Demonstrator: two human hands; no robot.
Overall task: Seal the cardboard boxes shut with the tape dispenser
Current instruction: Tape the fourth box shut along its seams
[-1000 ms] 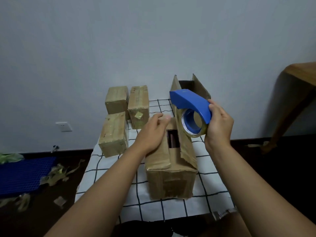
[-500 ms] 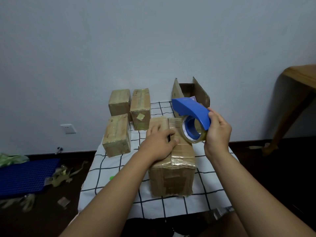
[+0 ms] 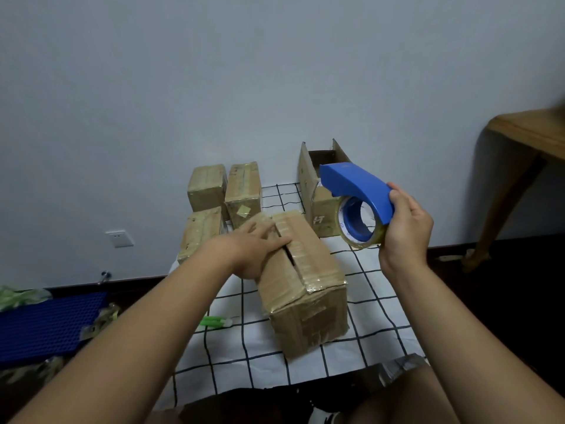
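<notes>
A long cardboard box [image 3: 305, 289] lies in the middle of the checked cloth [image 3: 376, 301], its top flaps folded down with a narrow dark gap along the seam. My left hand [image 3: 253, 249] presses flat on the far left part of its top. My right hand [image 3: 403, 231] grips a blue tape dispenser [image 3: 357, 191] with a clear tape roll, held in the air to the right of the box. Behind it stands an open box [image 3: 318, 191] with raised flaps. Three taped boxes [image 3: 241, 191] stand at the back left.
A green object [image 3: 214, 322] lies on the cloth left of the box. Blue mat [image 3: 46, 325] and tape scraps cover the floor at left. A wooden table [image 3: 526, 136] stands at the right. The wall is close behind the boxes.
The flaps of the middle box have been folded down, and the box has turned at an angle. My left hand now presses on its top. The dispenser has moved up and to the right.
</notes>
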